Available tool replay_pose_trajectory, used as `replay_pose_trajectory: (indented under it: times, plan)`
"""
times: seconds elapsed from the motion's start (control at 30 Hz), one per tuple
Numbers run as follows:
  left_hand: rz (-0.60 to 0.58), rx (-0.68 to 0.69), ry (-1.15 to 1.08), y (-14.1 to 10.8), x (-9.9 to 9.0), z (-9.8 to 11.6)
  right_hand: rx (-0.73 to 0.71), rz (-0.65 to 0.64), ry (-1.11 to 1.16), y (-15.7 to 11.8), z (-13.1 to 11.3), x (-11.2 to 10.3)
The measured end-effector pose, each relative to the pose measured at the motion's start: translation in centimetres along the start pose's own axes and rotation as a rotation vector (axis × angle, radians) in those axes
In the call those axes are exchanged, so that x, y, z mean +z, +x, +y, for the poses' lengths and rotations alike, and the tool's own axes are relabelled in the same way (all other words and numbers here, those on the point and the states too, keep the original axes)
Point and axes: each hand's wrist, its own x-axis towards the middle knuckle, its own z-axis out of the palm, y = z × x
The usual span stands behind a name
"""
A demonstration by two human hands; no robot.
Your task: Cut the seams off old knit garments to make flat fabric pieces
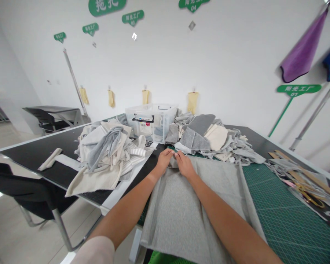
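Note:
A large piece of grey fabric (pixel 178 212) lies over the green cutting mat (pixel 286 209), its near end hanging toward me past the table edge. At the far left corner of the cloth, my left hand (pixel 165 160) is closed with the fingers pinching the fabric. Close beside it my right hand (pixel 183 163) is closed too, thumb and fingertips gripping the same corner. The two sets of fingertips nearly meet. Some of the fabric bunches up just under the hands.
Left of the cloth is a heap of pale fabric pieces (pixel 107 146); behind it stands a clear plastic bin (pixel 151 123). More grey scraps (pixel 209 135) are piled at the back. Scissors (pixel 309 196) lie among strips at right. A black chair (pixel 30 194) stands left.

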Motion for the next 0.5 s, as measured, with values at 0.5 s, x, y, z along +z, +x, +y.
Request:
replay_pose_trajectory:
  times: [0.5]
  plan:
    - [-0.023,-0.060,0.141,0.7,-0.4,-0.1,0.362,0.053,0.585,1.3,1.0,-0.4]
